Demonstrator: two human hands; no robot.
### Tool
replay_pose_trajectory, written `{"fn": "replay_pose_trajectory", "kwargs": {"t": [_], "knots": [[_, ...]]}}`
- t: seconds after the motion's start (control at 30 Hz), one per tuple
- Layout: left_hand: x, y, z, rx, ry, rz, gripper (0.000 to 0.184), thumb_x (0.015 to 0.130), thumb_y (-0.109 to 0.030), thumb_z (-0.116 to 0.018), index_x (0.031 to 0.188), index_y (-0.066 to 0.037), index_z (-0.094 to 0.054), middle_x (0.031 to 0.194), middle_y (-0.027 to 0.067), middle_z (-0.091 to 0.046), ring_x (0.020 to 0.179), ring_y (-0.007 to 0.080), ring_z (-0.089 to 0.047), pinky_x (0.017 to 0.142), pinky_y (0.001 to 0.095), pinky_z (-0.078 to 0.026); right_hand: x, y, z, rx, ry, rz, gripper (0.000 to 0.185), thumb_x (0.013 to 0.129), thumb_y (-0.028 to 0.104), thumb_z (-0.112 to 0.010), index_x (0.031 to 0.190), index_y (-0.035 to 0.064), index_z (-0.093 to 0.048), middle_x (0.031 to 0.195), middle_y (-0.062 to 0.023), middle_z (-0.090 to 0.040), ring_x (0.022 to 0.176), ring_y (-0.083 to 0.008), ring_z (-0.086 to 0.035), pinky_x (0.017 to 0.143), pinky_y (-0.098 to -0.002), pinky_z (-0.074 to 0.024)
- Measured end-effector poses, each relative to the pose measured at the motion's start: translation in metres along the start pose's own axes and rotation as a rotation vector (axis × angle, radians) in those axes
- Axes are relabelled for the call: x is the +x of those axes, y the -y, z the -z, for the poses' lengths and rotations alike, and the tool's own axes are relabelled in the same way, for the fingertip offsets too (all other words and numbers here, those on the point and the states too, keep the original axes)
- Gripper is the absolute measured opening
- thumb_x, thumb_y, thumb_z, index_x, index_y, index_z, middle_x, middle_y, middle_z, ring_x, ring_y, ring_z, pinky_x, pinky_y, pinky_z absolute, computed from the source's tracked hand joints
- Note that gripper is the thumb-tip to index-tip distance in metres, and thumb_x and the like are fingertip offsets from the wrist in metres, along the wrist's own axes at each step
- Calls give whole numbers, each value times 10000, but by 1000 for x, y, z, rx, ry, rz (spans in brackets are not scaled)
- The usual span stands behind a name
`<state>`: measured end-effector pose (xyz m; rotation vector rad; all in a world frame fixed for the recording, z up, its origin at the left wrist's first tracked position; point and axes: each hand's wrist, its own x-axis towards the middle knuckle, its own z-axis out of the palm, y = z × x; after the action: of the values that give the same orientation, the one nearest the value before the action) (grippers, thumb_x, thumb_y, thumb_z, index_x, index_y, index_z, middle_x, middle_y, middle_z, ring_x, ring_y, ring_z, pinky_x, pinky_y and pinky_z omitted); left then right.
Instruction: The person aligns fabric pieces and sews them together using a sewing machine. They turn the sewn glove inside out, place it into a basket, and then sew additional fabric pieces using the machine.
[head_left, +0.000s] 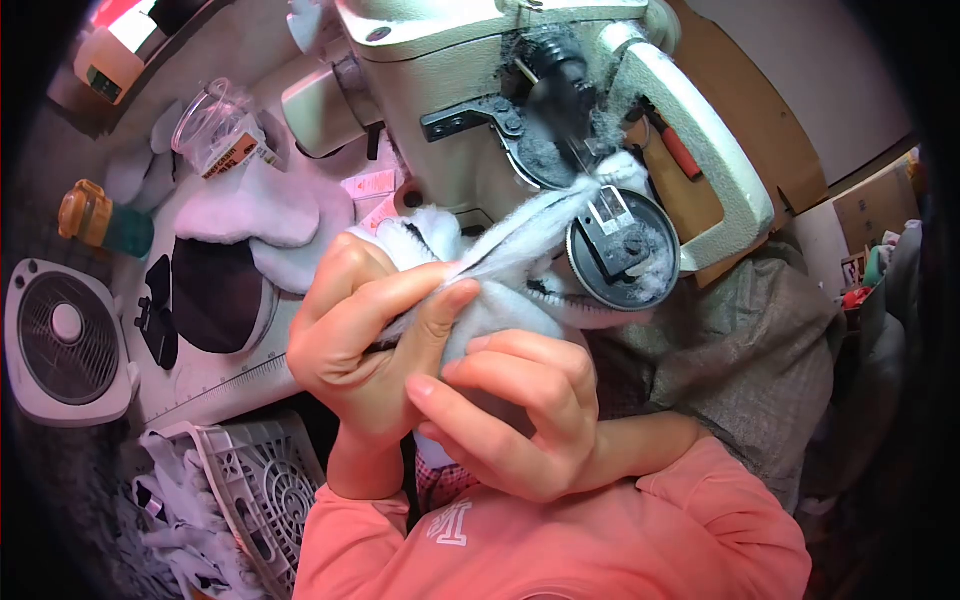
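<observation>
A white fluffy fleece piece (510, 312) with dark edges or lining stretches from my hands up to the round plates of a pale sewing machine (430, 75). Its far end sits at the needle area beside the dark round disc (655, 282), which is dusted with lint. My left hand (355, 325) is closed, pinching the fleece between thumb and fingers along the dark seam. Just below, my right hand (520, 410) is also closed, with curled fingertips gripping the fleece's lower part. Part of the piece is hidden behind both hands.
White fleece pieces (250, 205) and a dark-faced piece (215, 295) lie on the table at left, by a clear jar (213, 120). A fan (68, 335), an orange-topped bottle (100, 215) and a plastic basket (255, 480) stand farther left. Grey sacking (750, 350) hangs at right.
</observation>
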<state>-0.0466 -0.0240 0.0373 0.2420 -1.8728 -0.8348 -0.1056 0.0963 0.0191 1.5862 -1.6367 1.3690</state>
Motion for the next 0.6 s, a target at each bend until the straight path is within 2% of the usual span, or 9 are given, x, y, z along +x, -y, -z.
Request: {"fn": "replay_pose_trajectory", "kwargs": {"t": [0.2,0.27,0.33,0.4,0.6], "knots": [[15,2,-17,-6,26,-135,218,636,48,-812,825,-4,-719,624,4,-455,571,133,-396,507,282,-296,-5,-13,-1,-2,-60,10,276,826,158,-693,1092,87,-667,1018,-79,-572,869,-237,-571,727,-311,-495],[21,3,-21,-2,50,-166,223,628,53,-810,823,-3,-718,623,9,-461,563,136,-393,503,283,-289,-4,-14,-2,16,-139,-51,413,713,47,-713,1123,88,-676,1063,-61,-584,972,-225,-580,794,-298,-523],[26,4,-26,-8,70,-184,225,623,57,-807,820,-4,-718,623,13,-470,557,133,-388,497,280,-282,-7,-20,-5,11,-136,-48,413,731,41,-730,1135,89,-663,1095,-72,-573,979,-238,-588,803,-312,-541],[30,4,-30,-13,85,-186,218,629,58,-802,819,-7,-719,624,15,-475,552,128,-386,489,276,-275,-14,-30,-12,-47,-182,27,352,816,133,-710,1150,88,-607,1117,-108,-536,998,-274,-560,828,-324,-496],[35,2,-34,4,139,-148,189,657,51,-785,826,-7,-721,630,20,-486,555,133,-403,489,275,-292,-35,-55,-12,-138,-136,145,369,821,108,-694,1172,84,-581,1175,-127,-523,1051,-299,-552,876,-353,-493]]}}
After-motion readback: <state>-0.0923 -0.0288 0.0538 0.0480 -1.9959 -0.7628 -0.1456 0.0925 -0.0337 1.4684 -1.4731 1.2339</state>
